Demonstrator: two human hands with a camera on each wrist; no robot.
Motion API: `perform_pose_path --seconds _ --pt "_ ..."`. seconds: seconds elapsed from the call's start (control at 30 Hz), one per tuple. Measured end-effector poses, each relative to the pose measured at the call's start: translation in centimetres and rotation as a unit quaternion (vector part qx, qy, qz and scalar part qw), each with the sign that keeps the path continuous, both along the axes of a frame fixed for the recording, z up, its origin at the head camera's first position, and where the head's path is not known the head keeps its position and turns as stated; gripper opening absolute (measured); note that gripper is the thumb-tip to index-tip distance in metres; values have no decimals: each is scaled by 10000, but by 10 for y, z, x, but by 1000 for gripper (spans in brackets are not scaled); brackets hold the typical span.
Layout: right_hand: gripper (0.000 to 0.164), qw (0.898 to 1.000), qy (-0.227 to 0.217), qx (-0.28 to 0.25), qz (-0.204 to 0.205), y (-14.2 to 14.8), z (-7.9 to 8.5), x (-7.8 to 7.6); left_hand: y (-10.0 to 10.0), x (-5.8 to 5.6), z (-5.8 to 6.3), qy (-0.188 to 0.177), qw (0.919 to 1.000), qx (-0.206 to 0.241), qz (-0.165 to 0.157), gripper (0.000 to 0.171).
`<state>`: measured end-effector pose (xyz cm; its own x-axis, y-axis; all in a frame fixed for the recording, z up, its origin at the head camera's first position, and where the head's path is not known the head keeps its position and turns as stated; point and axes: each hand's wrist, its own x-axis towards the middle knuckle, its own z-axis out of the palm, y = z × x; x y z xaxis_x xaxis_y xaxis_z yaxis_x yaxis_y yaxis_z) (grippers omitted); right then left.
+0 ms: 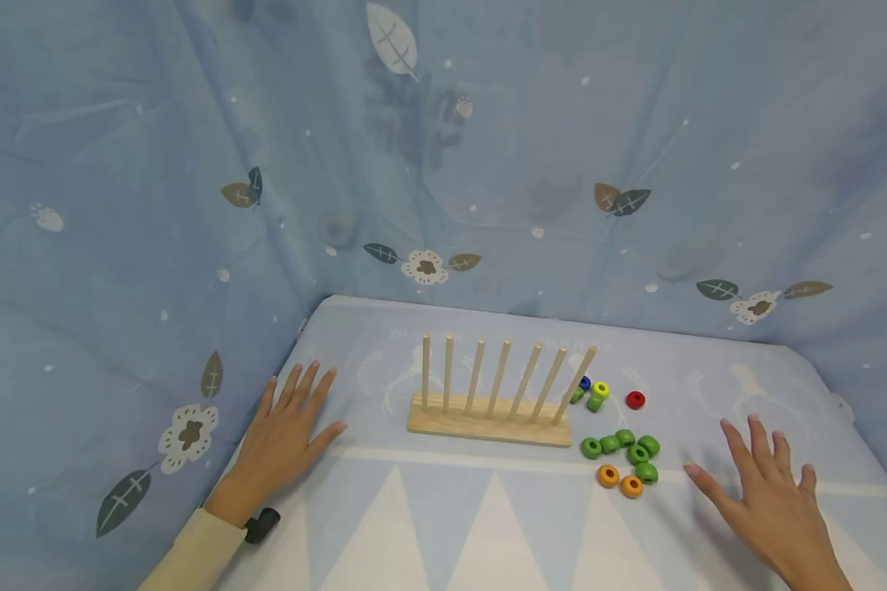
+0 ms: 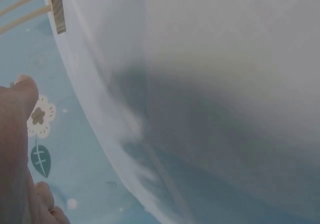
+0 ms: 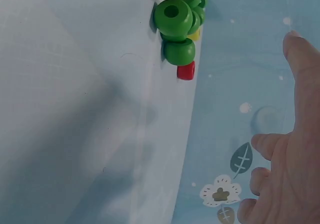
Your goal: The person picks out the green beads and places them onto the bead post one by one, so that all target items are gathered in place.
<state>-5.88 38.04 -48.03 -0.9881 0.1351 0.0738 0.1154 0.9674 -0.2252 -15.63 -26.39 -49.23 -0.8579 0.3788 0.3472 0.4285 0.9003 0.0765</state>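
Observation:
A wooden rack (image 1: pixel 488 420) with several bare upright pegs stands mid-table. To its left my left hand (image 1: pixel 281 439) is spread over the cloth, holding nothing. My right hand (image 1: pixel 772 501) is also spread, right of the loose beads and apart from them. Several green beads (image 1: pixel 609 444) lie in a loose group beside the rack's right end, with two orange beads (image 1: pixel 631 486) in front. Farther back are a yellow bead (image 1: pixel 599 390), a red bead (image 1: pixel 636 400) and a blue bead (image 1: pixel 585 383), partly hidden by the last peg. The right wrist view shows green beads (image 3: pixel 173 19) beyond the fingers.
A pale patterned cloth (image 1: pixel 443 525) covers the table. Blue printed curtains (image 1: pixel 517 164) rise behind it and along both sides. A dark strap piece (image 1: pixel 262 525) shows at the left wrist.

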Motion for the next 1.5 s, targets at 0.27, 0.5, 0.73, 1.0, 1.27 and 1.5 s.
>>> perform_pose_path --seconds 0.27,0.5,0.73,1.0,1.27,1.5 --pt "99 10000 -44 -42 -18 0 0 0 2 -1 -1 -63 10000 11 49 85" --pt "94 9940 -887 -393 -496 -3 6 -4 9 -4 -10 -691 9957 589 -205 79" --pt "86 9903 -1068 -696 -549 -8 12 -6 25 -4 -7 -1241 9753 1777 -437 63" --pt "80 9901 -1036 -755 -568 -19 3 -4 47 -14 -8 -1870 9415 2758 -496 57" --pt "74 9877 -1224 -768 -601 -26 -4 -6 65 -20 -15 -2240 9270 2957 -556 63" --pt "72 9877 -1182 -789 -654 -32 -9 -10 72 -25 -17 -2363 9243 2951 -519 65"
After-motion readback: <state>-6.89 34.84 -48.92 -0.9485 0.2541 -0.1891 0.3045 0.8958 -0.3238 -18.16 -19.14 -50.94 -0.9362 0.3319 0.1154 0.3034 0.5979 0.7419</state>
